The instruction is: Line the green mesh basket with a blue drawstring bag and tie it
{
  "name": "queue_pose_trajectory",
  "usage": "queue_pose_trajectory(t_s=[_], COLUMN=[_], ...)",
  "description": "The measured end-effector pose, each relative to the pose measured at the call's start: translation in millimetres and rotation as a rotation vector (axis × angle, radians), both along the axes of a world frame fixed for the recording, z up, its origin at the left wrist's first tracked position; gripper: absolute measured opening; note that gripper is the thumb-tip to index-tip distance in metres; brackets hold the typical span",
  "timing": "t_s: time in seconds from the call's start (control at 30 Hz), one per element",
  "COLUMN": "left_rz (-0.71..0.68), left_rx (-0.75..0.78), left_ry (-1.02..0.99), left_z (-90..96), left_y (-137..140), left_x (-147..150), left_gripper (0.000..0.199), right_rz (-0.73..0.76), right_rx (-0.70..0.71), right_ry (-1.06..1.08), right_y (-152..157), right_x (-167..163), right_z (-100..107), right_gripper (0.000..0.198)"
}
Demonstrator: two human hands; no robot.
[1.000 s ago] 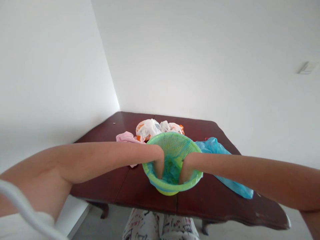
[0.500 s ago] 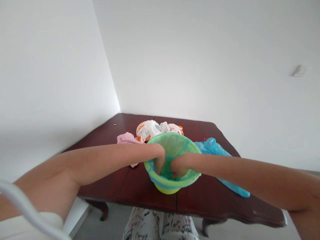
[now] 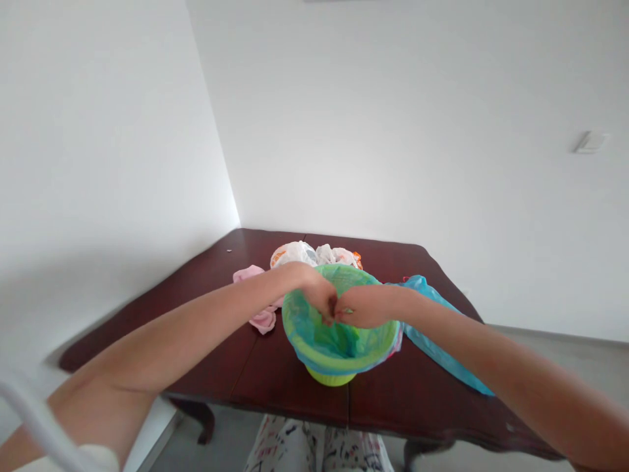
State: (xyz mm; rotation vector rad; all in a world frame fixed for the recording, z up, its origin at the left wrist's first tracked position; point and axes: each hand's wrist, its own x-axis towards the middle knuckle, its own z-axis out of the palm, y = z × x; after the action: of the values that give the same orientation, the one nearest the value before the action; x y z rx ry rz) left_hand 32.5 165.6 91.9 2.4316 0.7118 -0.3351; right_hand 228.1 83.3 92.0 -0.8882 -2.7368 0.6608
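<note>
A green mesh basket [image 3: 330, 379] stands near the front of the table, lined with a thin blue plastic bag [image 3: 295, 321] that is folded out over its rim. My left hand [image 3: 319, 294] and my right hand [image 3: 366, 306] meet over the basket's opening, their fingertips nearly touching. Both hands are closed with fingers bent inward. What sits between the fingers is too small and dark to make out. Below them the liner hangs loosely, and part of the basket's inside is hidden by my hands.
On the dark red wooden table [image 3: 289, 367] lie a pink cloth [image 3: 263, 321] to the left, white plastic bags [image 3: 299, 253] with orange print behind the basket, and a blue plastic bag spread [image 3: 449, 347] to the right. White walls stand at the back and left.
Both hands have risen from deep inside the basket and come together over its opening. More of the blue liner shows along the basket's walls and outer right rim.
</note>
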Motion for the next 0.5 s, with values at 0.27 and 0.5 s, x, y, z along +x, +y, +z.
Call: queue_pose_trajectory(t_s=[0.27, 0.5], left_rz=[0.71, 1.1], left_rx=[0.412, 0.442], left_ry=[-0.541, -0.1], left_z=[-2.9, -117.0], left_y=[84.3, 116.8], left_x=[-91.0, -93.7], left_gripper=[0.083, 0.15], right_rz=[-0.846, -1.224], right_rx=[0.31, -0.044], right_ry=[1.229, 1.231], right_y=[-69.3, -111.9], right_x=[92.4, 98.1], right_z=[-93.6, -262.9], right_gripper=[0.034, 0.06])
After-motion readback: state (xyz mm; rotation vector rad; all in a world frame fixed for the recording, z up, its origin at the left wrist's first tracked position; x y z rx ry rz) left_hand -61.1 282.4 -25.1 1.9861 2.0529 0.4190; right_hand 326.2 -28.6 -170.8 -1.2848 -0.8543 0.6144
